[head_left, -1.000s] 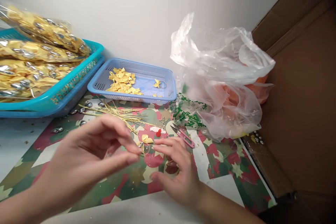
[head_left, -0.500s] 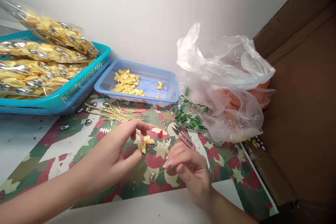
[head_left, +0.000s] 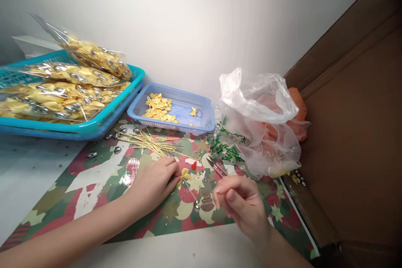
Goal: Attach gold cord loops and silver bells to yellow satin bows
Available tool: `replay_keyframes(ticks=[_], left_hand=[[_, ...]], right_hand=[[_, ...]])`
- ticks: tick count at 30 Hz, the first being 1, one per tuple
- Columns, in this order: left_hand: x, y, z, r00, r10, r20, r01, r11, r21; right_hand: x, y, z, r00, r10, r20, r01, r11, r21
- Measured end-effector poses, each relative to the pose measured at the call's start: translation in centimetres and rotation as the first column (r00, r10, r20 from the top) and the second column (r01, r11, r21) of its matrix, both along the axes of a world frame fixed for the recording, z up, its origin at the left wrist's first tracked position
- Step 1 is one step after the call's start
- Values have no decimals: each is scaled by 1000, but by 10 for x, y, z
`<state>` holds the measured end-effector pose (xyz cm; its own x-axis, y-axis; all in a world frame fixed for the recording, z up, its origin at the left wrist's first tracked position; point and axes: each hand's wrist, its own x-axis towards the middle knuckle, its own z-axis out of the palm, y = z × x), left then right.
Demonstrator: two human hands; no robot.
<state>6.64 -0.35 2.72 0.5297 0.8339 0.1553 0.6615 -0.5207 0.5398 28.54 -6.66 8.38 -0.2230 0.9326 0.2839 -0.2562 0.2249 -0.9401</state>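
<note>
My left hand (head_left: 158,182) rests low over the patterned table cover, thumb and fingertips closed on the edge of a yellow ribbon bow (head_left: 184,176). From the bow a thin thread or wire runs down to a silver bead (head_left: 197,205). My right hand (head_left: 241,203) is raised to the right of the bead, with curled fingers pinched together. A fine gold strand shows near its fingertips, but what they hold is too small to make out. Just behind this hand lie pink-handled thread snips (head_left: 216,167), partly covered by it. A small red object (head_left: 194,165) lies beyond the bow.
Gold twist ties (head_left: 153,142) lie in a pile beyond my left hand, with loose silver beads (head_left: 117,150) beside them. A blue basket (head_left: 201,127) holds yellow bows. At left, a turquoise basket (head_left: 94,125) carries filled clear bags. A plastic bag (head_left: 260,109) and cardboard (head_left: 351,113) stand at right.
My left hand has closed from an open reach onto the bow's edge. My right hand has moved right, and the bead now lies nearer to it. The camera view has shifted.
</note>
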Motion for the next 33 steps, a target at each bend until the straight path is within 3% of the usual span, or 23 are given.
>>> replay_keyframes(ticks=[4, 8, 13, 16, 19, 26, 28, 33], left_hand=[[0, 0, -4, 988, 39, 152, -31, 998, -54], [-1, -2, -7, 947, 73, 313, -46, 994, -94], [-2, -3, -5, 870, 127, 477, -31, 979, -203], [-2, -2, -1, 797, 212, 566, -46, 955, -293], [-1, -1, 1, 711, 294, 639, -4, 910, -415], [1, -6, 3, 602, 400, 691, 99, 821, -562], [3, -10, 4, 578, 422, 699, 137, 794, -593], [9, -17, 8, 541, 519, 662, 215, 676, -705]], right_hand=[[-2, 1, 20, 999, 14, 35, -15, 999, 35], [-6, 10, 35, 990, -105, 92, 95, 990, 106], [-17, 23, 39, 973, -131, 191, 126, 991, 38], [-23, 23, 31, 956, -158, 249, 150, 987, 51], [-28, 19, 18, 908, -250, 336, 206, 965, 160], [-44, 18, -19, 718, -533, 448, 323, 825, 464], [-47, 17, -28, 685, -556, 470, 334, 814, 476], [-48, 13, -40, 728, -516, 451, 339, 843, 418]])
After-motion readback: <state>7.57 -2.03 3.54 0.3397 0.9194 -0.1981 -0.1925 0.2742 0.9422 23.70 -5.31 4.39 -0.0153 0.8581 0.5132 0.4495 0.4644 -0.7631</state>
